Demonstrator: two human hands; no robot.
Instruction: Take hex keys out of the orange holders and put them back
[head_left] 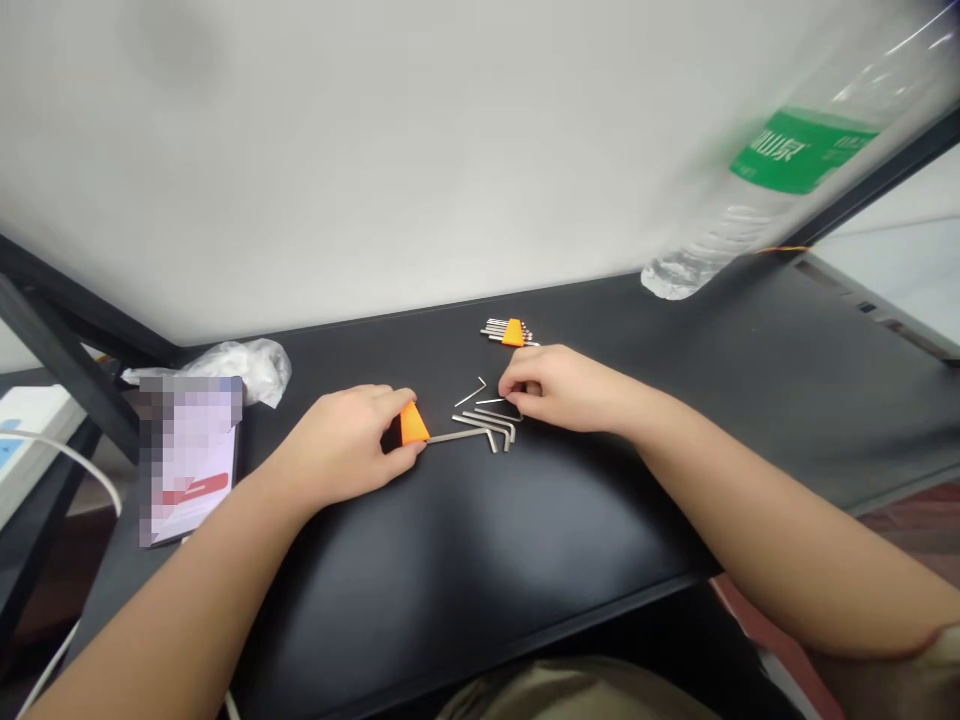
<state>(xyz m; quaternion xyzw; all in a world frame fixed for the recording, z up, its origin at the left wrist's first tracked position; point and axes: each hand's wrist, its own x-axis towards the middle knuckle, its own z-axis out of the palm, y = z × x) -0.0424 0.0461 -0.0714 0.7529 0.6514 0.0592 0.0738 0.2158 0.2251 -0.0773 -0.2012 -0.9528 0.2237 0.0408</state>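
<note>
My left hand (360,440) grips an orange hex key holder (413,425) between thumb and fingers. From the holder's right side a long hex key (457,436) sticks out, its bent end pointing right and toward me. My right hand (559,385) is closed in a pinch at the end of a thin hex key (490,401), whose far end the fingers cover. Several loose L-shaped hex keys (487,420) lie side by side between the hands. One small hex key (471,391) lies apart, just behind them.
Behind my right hand sits a second orange holder (514,333) filled with keys. A phone (195,460) and a crumpled plastic bag (251,368) are on the left. A clear bottle with a green label (802,150) stands at the right, by the white wall (420,150).
</note>
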